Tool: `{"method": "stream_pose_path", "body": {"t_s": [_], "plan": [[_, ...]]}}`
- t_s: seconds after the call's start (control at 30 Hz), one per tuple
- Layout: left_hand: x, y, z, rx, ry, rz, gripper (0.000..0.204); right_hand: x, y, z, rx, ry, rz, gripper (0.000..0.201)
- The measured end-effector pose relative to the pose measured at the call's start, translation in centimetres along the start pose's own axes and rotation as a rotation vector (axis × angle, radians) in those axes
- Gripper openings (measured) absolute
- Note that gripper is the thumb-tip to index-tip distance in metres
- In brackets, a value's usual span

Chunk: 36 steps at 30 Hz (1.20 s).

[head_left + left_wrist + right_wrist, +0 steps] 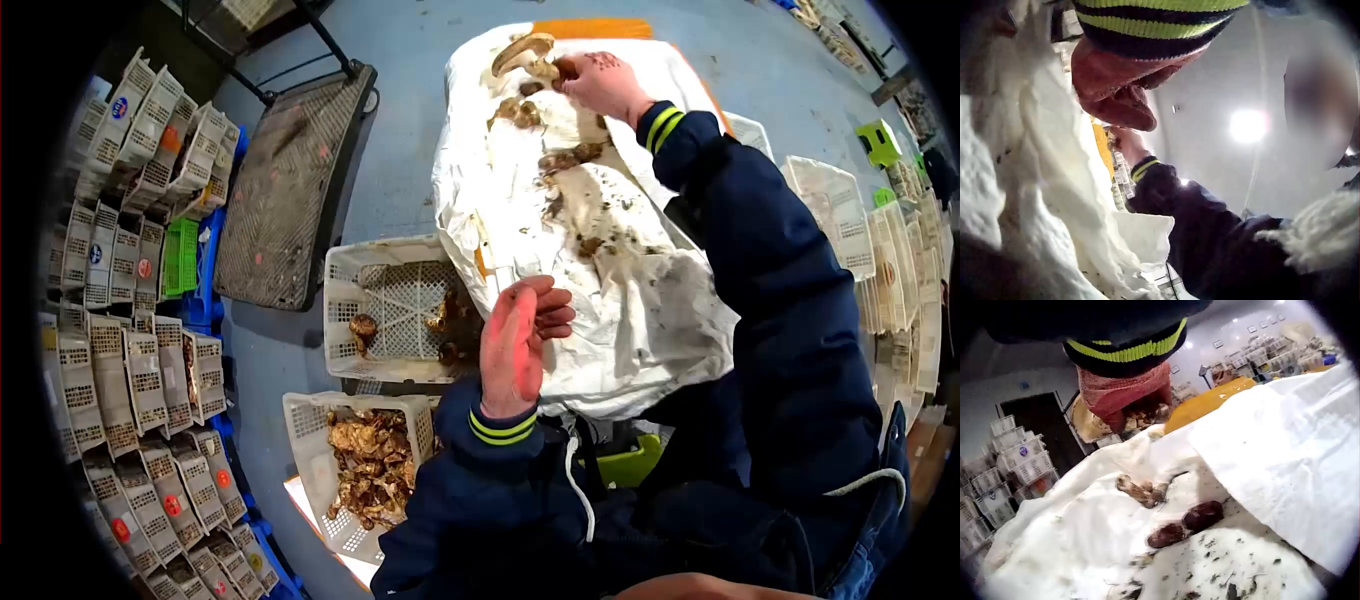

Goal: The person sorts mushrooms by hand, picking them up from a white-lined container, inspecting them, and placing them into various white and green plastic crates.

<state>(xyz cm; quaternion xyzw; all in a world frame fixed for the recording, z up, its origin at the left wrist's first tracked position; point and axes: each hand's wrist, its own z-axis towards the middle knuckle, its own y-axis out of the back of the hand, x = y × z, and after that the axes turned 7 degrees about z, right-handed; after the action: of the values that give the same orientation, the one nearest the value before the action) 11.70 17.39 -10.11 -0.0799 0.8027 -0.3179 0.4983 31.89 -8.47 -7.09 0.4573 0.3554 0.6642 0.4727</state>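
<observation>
- One left hand (512,345), its fingers loosely bent together, hovers over the near end of a white sheet (625,370).
- Just left of the person, a pale crate (305,430) holds heaped brown pieces (370,460).
- Beyond it, a second crate (385,372) beside the sheet holds a few more brown pieces, against its sides.
- Mid-sheet, a pair of dark oblong pieces (1186,525) lies end to end among dirt crumbs.
- At the far end, the right hand (605,85) pinches a pale curved piece (1087,425) with curled fingers; smaller lumps (518,112) lie just beside.
- Past the sheet sits an orange surface (590,29).
</observation>
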Motion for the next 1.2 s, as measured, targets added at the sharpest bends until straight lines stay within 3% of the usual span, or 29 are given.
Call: {"method": "stream_pose_path", "body": {"t_s": [0.07, 0.13, 0.2, 0.3, 0.33, 0.4, 0.43, 0.47, 0.53, 0.57, 0.63, 0.7, 0.73, 0.83, 1.0, 1.03, 1.07, 1.13, 1.17, 1.2], "plan": [[-0.7, -1.6, -0.1, -0.076, -0.106, 0.180, 0.026, 2.9, 4.6, -3.6, 0.137, -0.282, 0.547, 0.029], [-1.7, -3.7, -0.5, -0.083, -0.245, 0.227, 0.024, 3.3, 5.5, -7.4, 0.253, -0.350, 1.265, 0.026], [-2.5, -6.3, -1.0, -0.121, -0.352, 0.351, 0.026, 6.9, 9.2, -12.3, 0.354, -0.487, 1.372, 0.022], [-1.9, -8.5, -2.0, -0.060, -0.409, 0.337, 0.028, 10.4, 12.2, -18.4, 0.427, -0.400, 1.400, 0.020], [-1.5, -8.3, -2.5, -0.024, -0.449, 0.485, 0.027, 11.7, 12.9, -20.2, 0.379, -0.402, 1.380, 0.022], [-0.7, -8.6, -3.5, -0.006, -0.293, 0.349, 0.025, 13.2, 14.1, -22.9, 0.356, -0.349, 0.916, 0.023], [-0.4, -9.1, -4.2, 0.017, -0.329, 0.240, 0.023, 13.0, 12.8, -24.1, 0.238, -0.160, 0.685, 0.024], [-0.2, -8.8, -4.4, -0.069, -0.325, 0.344, 0.020, 13.9, 13.9, -25.3, 0.195, -0.080, 0.653, 0.023], [0.3, -8.2, -4.7, -0.095, -0.253, 0.309, 0.021, 13.6, 12.5, -27.1, -0.136, 0.149, 0.650, 0.028], [0.2, -8.2, -5.3, -0.089, -0.248, 0.300, 0.021, 13.8, 14.0, -28.1, -0.004, 0.007, 0.740, 0.038], [-0.2, -8.0, -6.4, -0.086, -0.187, 0.204, 0.024, 12.7, 13.9, -29.2, -0.023, -0.162, 0.904, 0.033], [-0.2, -7.5, -6.9, -0.080, -0.205, 0.183, 0.027, 11.4, 14.3, -30.4, 0.086, -0.431, 0.978, 0.028], [-0.3, -7.3, -7.1, -0.067, -0.200, 0.192, 0.029, 10.4, 13.0, -31.1, 0.053, -0.394, 1.124, 0.028], [-0.2, -7.4, -7.3, -0.047, -0.207, 0.110, 0.027, 9.5, 10.7, -32.6, 0.197, -0.441, 1.450, 0.032], [0.2, -7.1, -6.6, 0.022, -0.174, 0.179, 0.030, 12.3, 12.3, -32.1, 0.455, -0.688, 1.851, 0.037], [0.4, -7.1, -6.4, 0.101, -0.189, 0.152, 0.030, 12.6, 12.4, -31.9, 0.535, -0.763, 1.928, 0.039], [0.6, -7.3, -6.2, 0.180, -0.205, 0.124, 0.030, 12.7, 11.5, -31.6, 0.535, -0.711, 2.042, 0.040], [1.1, -7.7, -5.8, 0.212, -0.244, 0.096, 0.033, 12.9, 10.4, -31.9, 0.286, -0.722, 1.983, 0.034], [1.2, -7.9, -5.7, 0.140, -0.263, 0.196, 0.031, 13.0, 10.2, -31.9, 0.285, -0.723, 1.980, 0.034], [1.3, -8.1, -5.5, 0.066, -0.284, 0.296, 0.029, 13.1, 10.0, -31.8, 0.083, -0.617, 1.785, 0.033]]}}
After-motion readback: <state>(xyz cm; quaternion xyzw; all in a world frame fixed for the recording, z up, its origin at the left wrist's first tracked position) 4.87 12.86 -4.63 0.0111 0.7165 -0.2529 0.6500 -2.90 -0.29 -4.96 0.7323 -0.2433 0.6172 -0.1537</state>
